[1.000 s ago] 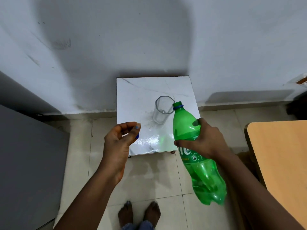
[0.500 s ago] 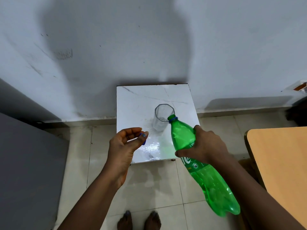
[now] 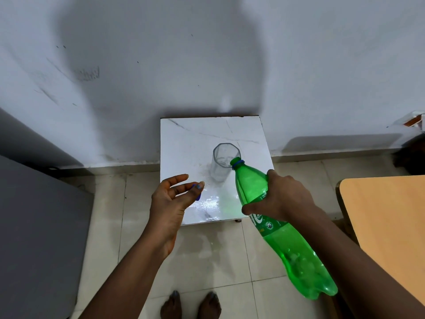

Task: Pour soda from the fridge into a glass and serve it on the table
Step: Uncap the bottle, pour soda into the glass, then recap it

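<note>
Fingers [image 3: 255, 207] of right hand [image 3: 279, 199] wrapped round green bottle [image 3: 271, 217], long axis tilted, mouth at glass [image 3: 222, 164] rim; left hand [image 3: 174, 199] pinching blue cap [image 3: 197, 194].

Bottle label [image 3: 268, 225] half hidden under right hand [image 3: 284, 199], wooden table [image 3: 386, 226] cropped

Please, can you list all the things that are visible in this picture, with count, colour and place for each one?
soda bottle: one, green, open, tilted, mouth at the glass rim
bottle cap: one, blue, in the left hand fingers
glass: one, clear, upright on the small table
small table: one, white, against the wall
wooden table: one, light brown, at right
grey cabinet: one, at left
left hand: holds the cap
right hand: grips the bottle
feet: two, bare, on the floor tiles
</note>
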